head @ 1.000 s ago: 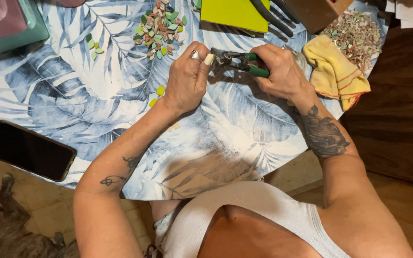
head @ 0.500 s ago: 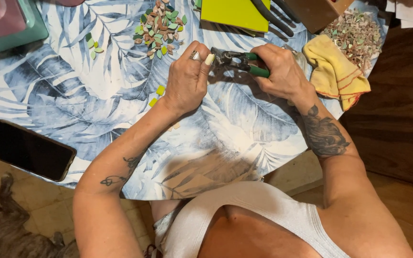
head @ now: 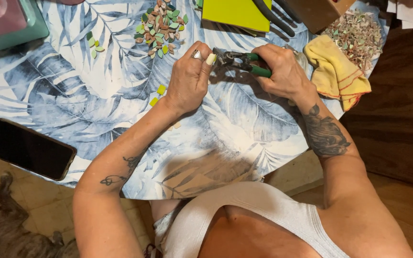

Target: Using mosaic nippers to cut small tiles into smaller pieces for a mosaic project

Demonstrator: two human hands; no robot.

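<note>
The right hand [head: 283, 71] fingers grip the green-handled pliers [head: 242, 62], lying sideways; its jaws point at the left hand [head: 187, 79] fingers, pinched at the tip, piece unseen.

A pair of dull grey metal nippers [head: 233, 59] with matt green rubbery grips sits in the right hand [head: 283, 71], its steel head smudged and unpolished, with the left hand [head: 187, 79] at the jaws. Beneath the nippers lies a smooth blue-and-white leaf-print tablecloth [head: 72, 95], faintly sheened like oilcloth and scuffed pale toward the near edge. Right of the nippers, a soft yellow woven cloth [head: 335, 71] lies rumpled, beside a heap of rough, chalky tile offcuts [head: 357, 33]. Left of the nippers, small glazed tile pieces [head: 161, 24] in green, pink and brown catch light. Above the nippers, a lime-green tile sheet [head: 235, 12] looks smooth. Far left, a glossy black glass-fronted phone [head: 27, 148] reflects nothing.
</note>
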